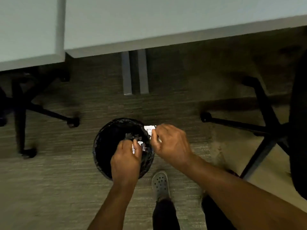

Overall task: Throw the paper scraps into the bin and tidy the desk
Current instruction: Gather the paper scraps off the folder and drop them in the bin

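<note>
A grey perforated clog (160, 183) stands on the striped carpet (49, 180) near the bottom centre. Black wheeled chair bases sit far left (21, 103) and right (265, 123). Two grey metal legs (134, 72) stand side by side at the far centre.

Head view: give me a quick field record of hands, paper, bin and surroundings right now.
left hand: closed on crumpled white paper scraps, over the bin opening
right hand: closed on more white paper, at the bin's right rim
bin: round, black liner, on the carpet in front of the desk
bin contents: too dark to tell
desk: white top, the visible part bare
chairs: black wheeled bases at left and right
feet: grey perforated clog beside the bin
</note>
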